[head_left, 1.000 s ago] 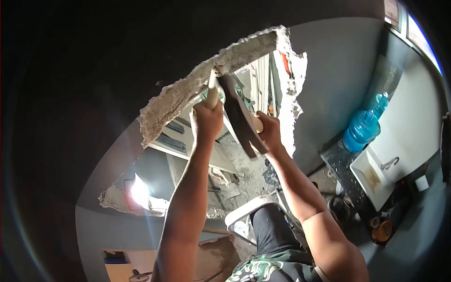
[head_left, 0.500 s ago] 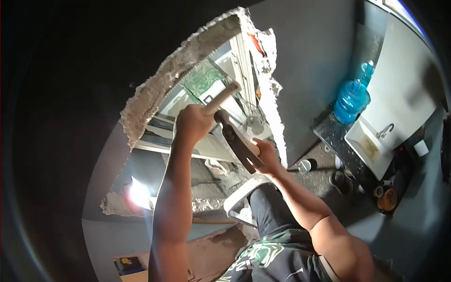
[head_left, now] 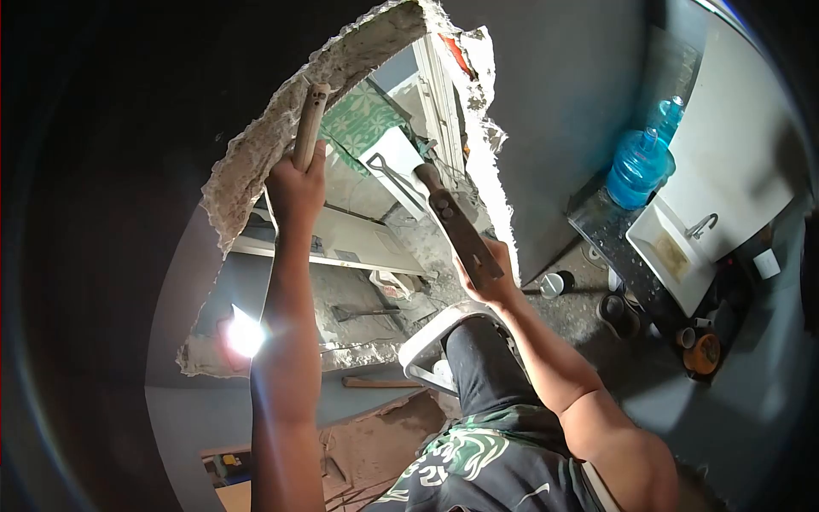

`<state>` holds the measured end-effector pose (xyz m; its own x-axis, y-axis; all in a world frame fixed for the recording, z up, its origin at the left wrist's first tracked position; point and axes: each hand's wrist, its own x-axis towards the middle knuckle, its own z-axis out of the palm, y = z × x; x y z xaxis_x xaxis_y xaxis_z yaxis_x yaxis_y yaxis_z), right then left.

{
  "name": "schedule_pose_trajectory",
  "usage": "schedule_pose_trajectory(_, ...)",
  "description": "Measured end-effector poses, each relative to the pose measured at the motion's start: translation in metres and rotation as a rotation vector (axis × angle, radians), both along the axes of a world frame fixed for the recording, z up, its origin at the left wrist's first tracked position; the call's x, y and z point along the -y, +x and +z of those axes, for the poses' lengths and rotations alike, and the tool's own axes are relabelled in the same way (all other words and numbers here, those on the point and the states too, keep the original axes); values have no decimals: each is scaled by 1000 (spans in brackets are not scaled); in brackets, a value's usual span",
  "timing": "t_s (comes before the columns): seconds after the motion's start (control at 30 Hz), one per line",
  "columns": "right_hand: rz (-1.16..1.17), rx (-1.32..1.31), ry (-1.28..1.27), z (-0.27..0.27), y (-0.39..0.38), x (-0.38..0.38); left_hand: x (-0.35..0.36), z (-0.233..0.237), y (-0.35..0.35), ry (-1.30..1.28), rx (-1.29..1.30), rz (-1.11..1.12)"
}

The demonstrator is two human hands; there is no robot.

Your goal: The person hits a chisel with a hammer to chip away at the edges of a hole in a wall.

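Note:
My left hand (head_left: 297, 183) is closed round a pale wooden handle (head_left: 312, 124), held upright beside the broken edge (head_left: 247, 166) of a wall opening. Its top end is worn, with dark marks; whatever lies below my fist is hidden. In my right hand (head_left: 495, 277) is a claw hammer (head_left: 455, 218), its dark metal head tilted up to the left in front of the opening. The hammer's own handle is mostly covered by its head and my fingers. A clear gap separates the hammer's face from the wooden handle.
Jagged masonry frames the opening, with a green patterned cloth (head_left: 363, 119) and rubble beyond. A bright lamp (head_left: 246, 334) shines at lower left. A white-rimmed container (head_left: 418, 350) stands by my leg. Right are a sink (head_left: 674, 252), blue water jugs (head_left: 633, 171) and a dark counter (head_left: 614, 256).
My left hand has moved up and left with the wooden handle, which now stands more upright. The hammer has moved right, away from that handle, and turned.

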<state>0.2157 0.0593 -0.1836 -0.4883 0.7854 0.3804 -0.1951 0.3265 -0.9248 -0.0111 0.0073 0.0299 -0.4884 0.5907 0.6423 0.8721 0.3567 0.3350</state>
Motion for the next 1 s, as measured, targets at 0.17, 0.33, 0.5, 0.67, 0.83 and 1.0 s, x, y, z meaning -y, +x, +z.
schedule_pose_trajectory(0.17, -33, -194, -9, 8, -33, -11, 2, -2, -9, -24, 32, 42)
schedule_pose_trajectory(0.33, 77, -310, 21, 61, -48, -15, 2, -11, -15, 31, -74, 54)
schedule_pose_trajectory(0.5, -37, -488, 285, 89, -61, -15, 4, -11, -24, 82, -126, -32)
schedule_pose_trajectory(0.67, -117, -413, 372, 68, -80, -13, 3, -9, -26, 48, -66, -20)
schedule_pose_trajectory(0.83, 110, -457, 292, 51, -98, -27, -7, -21, -35, 143, -153, -63)
schedule_pose_trajectory(1.0, -11, -301, 413, 89, -118, -60, -14, -29, -31, 174, 195, -28)
